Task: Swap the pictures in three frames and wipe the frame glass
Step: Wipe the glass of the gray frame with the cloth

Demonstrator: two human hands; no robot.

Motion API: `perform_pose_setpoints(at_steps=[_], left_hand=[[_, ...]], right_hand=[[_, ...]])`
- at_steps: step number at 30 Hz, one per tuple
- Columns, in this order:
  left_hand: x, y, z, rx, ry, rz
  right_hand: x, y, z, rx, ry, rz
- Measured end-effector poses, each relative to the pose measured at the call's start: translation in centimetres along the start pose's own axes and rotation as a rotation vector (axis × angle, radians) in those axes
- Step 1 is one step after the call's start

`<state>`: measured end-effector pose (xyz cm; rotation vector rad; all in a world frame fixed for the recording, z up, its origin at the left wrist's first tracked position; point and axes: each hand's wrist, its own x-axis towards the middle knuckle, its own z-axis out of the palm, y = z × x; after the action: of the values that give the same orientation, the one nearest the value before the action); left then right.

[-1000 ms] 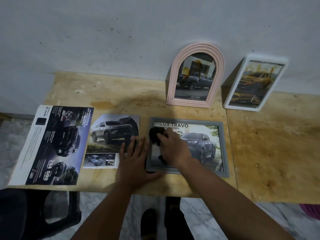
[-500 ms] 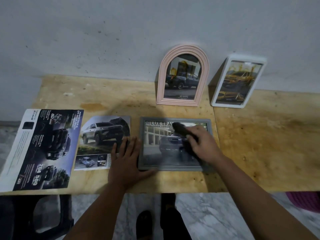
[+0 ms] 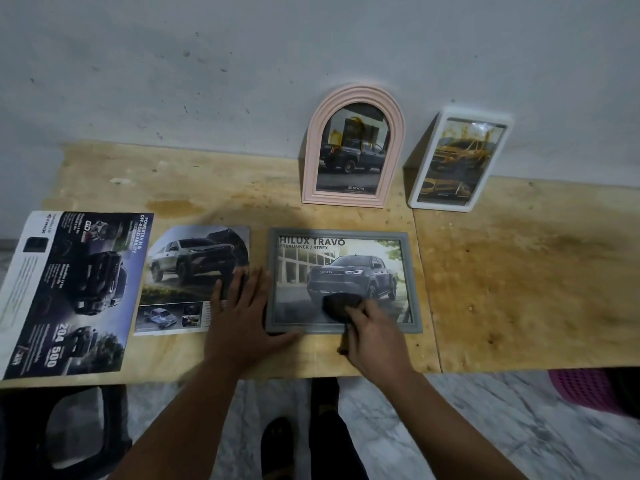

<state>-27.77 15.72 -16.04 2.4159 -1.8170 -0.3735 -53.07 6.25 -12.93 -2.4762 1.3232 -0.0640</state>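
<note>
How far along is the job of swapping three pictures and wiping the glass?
Looks done: the pink arched frame and white frame stand against the wall, pictures in. In hand: the right hand rubs a dark cloth on the grey frame; the left hand braces it. Left: finishing this glass, standing it up.

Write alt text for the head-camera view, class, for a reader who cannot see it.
A person's right hand wipes a dark cloth over the glass of a grey frame lying flat on a wooden table, while the left hand steadies its edge. A pink arched frame and a white frame lean against the wall; two car brochures lie left.
</note>
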Motion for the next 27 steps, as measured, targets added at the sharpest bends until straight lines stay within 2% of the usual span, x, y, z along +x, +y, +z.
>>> perform_pose_setpoints(at_steps=[4, 8, 11, 13, 16, 19, 22, 25, 27], left_hand=[[-0.1, 0.1, 0.0, -0.006, 0.009, 0.007], [0.0, 0.0, 0.2, -0.015, 0.014, 0.014], [0.0, -0.1, 0.1, -0.025, 0.013, 0.017], [0.0, -0.1, 0.0, -0.022, -0.003, 0.016], [0.1, -0.1, 0.0, -0.024, -0.022, 0.014], [0.1, -0.1, 0.0, -0.033, -0.029, 0.010], [0.1, -0.2, -0.1, -0.035, -0.033, 0.012], [0.2, -0.1, -0.3, -0.031, -0.032, 0.014], [0.2, 0.0, -0.4, -0.034, -0.028, 0.022]], right_hand=[[1.7, -4.0, 0.6, 0.090, -0.133, -0.136], [4.1, -3.4, -1.4, 0.358, -0.345, -0.163], [4.7, 1.3, -4.5, 0.380, -0.194, -0.050], [3.8, 5.5, -5.9, 0.233, -0.094, 0.033], [1.2, 8.7, -5.9, 0.082, -0.073, 0.059], [-0.1, 6.2, -3.6, 0.081, -0.041, -0.038], [1.0, 0.6, -0.8, 0.110, -0.031, -0.157], [3.4, -3.8, 0.1, 0.141, -0.151, -0.337], [5.5, -3.4, -1.4, 0.196, -0.197, -0.349]])
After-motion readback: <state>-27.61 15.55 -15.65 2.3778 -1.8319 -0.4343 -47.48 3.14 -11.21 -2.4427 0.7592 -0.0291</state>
